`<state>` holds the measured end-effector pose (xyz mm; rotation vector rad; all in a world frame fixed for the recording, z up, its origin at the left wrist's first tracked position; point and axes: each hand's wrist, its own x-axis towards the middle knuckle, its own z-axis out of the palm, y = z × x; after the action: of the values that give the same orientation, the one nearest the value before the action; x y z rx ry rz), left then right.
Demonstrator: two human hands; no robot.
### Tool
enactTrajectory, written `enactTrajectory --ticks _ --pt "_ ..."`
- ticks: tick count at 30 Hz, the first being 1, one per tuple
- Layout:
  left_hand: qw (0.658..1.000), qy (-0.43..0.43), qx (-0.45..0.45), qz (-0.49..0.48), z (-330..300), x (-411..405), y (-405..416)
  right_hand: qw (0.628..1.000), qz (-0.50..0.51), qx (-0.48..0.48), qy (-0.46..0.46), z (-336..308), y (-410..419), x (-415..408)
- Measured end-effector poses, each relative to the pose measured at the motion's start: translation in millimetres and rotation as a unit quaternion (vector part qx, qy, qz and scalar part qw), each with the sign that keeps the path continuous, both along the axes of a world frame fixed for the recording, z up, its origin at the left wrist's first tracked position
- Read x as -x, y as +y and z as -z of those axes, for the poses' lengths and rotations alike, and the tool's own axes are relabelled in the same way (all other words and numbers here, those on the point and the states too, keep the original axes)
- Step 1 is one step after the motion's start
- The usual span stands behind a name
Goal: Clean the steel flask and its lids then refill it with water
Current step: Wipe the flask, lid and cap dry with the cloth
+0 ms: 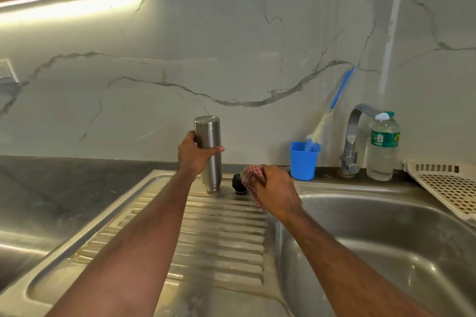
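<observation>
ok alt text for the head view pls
A person's left hand grips a steel flask standing inverted on a sink drainboard, while the right hand holds a red checked cloth beside a black lid. A tap stands behind.

One steel flask (pixel 209 147) stands mouth-down on the drainboard (pixel 221 234) at 12 o'clock, and one black lid (pixel 237 183) sits just beside it toward 1 o'clock. There are two hands, a left hand (pixel 192 156) and a right hand (pixel 275 188), with one red-checked cloth (pixel 251 175) between them. Toward 2 o'clock are one blue cup (pixel 302 161), one bottle brush (pixel 324 121), one tap (pixel 354 136), one plastic water bottle (pixel 383 147) and one cream rack (pixel 448 183); one sink basin (pixel 386 252) lies at 4 o'clock.
</observation>
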<state>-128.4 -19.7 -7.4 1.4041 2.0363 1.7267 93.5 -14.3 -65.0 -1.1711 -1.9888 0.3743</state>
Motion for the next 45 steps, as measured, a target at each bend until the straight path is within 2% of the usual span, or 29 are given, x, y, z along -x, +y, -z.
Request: enactTrajectory --ticks 15,17,21,23,26,31,34,37,39,43,45 --pt "0.996 -0.036 0.077 0.018 14 0 -11 0.999 -0.008 0.02 0.05 0 -9 -12" --pt "0.997 -0.033 0.076 -0.002 15 -4 -17 0.998 -0.004 0.032 0.053 0 -12 -15" --pt "0.99 0.077 0.01 -0.117 34 -27 -36 0.997 -0.004 0.058 0.05 2 -21 -25" --pt "0.987 0.143 0.021 -0.07 48 -39 -41 0.996 -0.003 0.066 0.058 3 -26 -32" --pt "0.967 0.226 0.113 0.033 65 -51 -38 0.995 0.007 0.073 0.067 6 -30 -40" --pt "0.938 0.29 0.178 0.061 67 -61 -16 0.985 0.02 0.1 0.14 20 -31 -54" --pt "0.922 0.291 0.241 0.082 69 -62 -2 0.965 0.044 0.14 0.217 23 -24 -59" --pt "0.932 0.267 0.231 0.085 73 -64 4 0.925 0.045 0.194 0.323 26 -20 -63" --pt "0.942 0.26 0.205 0.065 77 -67 6 0.909 0.044 0.22 0.352 27 -22 -69" --pt "0.935 0.259 0.234 0.066 82 -75 -3 0.879 0.027 0.276 0.389 23 -31 -83" --pt "0.941 0.248 0.216 0.076 82 -77 -14 0.859 0.018 0.3 0.414 19 -39 -87"
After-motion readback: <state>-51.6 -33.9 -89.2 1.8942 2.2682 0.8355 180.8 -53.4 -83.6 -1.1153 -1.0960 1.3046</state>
